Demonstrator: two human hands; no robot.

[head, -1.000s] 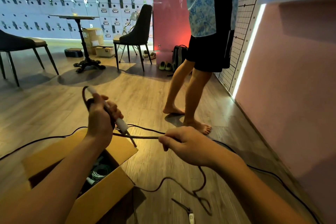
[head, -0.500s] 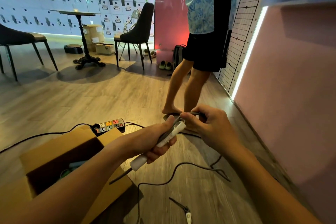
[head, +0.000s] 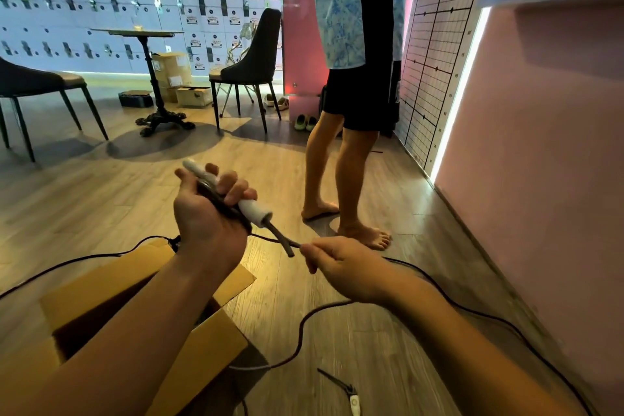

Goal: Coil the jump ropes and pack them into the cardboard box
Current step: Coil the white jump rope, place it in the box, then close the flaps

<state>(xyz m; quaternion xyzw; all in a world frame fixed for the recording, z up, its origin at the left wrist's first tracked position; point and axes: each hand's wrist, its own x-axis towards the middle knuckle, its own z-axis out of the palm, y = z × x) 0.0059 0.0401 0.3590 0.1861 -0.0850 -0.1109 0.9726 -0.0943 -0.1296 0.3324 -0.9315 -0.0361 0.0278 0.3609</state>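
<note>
My left hand (head: 209, 216) grips a white jump rope handle (head: 251, 208) together with a few dark loops of rope, held above the floor. The dark rope (head: 282, 240) leaves the handle and runs to my right hand (head: 341, 263), which pinches it just to the right. From there the slack rope (head: 300, 334) snakes down over the floor. The open cardboard box (head: 216, 348) sits at the lower left under my left forearm; its inside is mostly hidden. The other white handle (head: 354, 405) lies on the floor near the bottom edge.
A barefoot person (head: 351, 179) stands just beyond my hands. A black cable (head: 472, 311) runs across the floor on both sides. A pink wall (head: 540, 179) closes the right. Chairs (head: 253, 67), a pedestal table (head: 152, 78) and small boxes stand at the back.
My hands have drawn apart after meeting at the handle. The left hand rose and turned the handle up-left with another loop; the right slid down the rope, lower right.
</note>
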